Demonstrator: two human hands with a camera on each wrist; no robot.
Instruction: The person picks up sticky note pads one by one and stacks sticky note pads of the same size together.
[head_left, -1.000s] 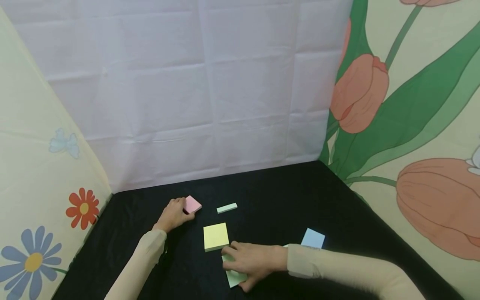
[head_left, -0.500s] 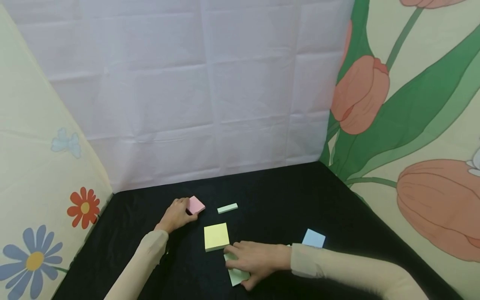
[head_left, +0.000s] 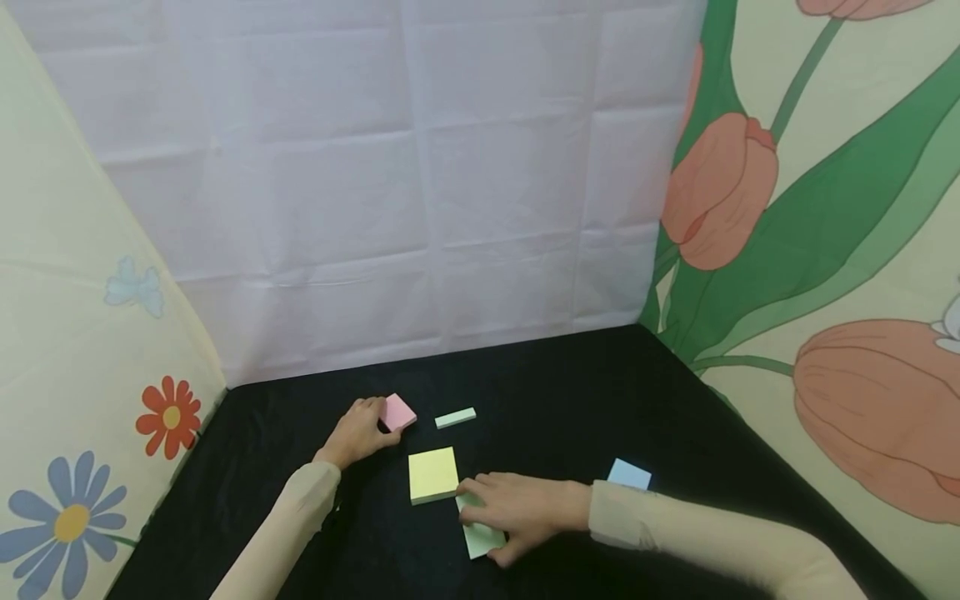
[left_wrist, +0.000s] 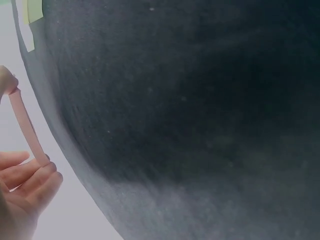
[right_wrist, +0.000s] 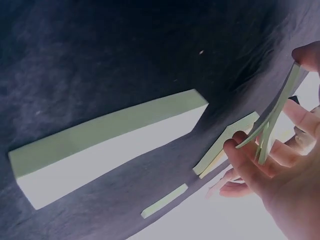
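My left hand (head_left: 358,432) grips a pink sticky note pad (head_left: 399,412) at the table's far left; the left wrist view has its thin pink edge (left_wrist: 27,127) between thumb and fingers. Nearer the front, my right hand (head_left: 517,510) holds a light green sticky note pad (head_left: 483,540) by its edges. In the right wrist view that green pad (right_wrist: 282,102) splays apart at its lower end. Just left of the right hand lies a thick yellow sticky note pad (head_left: 433,475), its corner close to the fingertips. A narrow pale green strip pad (head_left: 455,417) lies behind it.
A blue pad (head_left: 630,474) shows behind the right sleeve (head_left: 675,521), partly covered. In the right wrist view a long pale green block (right_wrist: 110,127) lies near the wrist. Black cloth (head_left: 540,383) covers the table, with a white curtain (head_left: 420,208) behind.
The left hand has slid the pink pad rightward, toward the strip pad. My right hand has shifted slightly right and away from the front with the green pad; the sleeve hides more of the blue pad.
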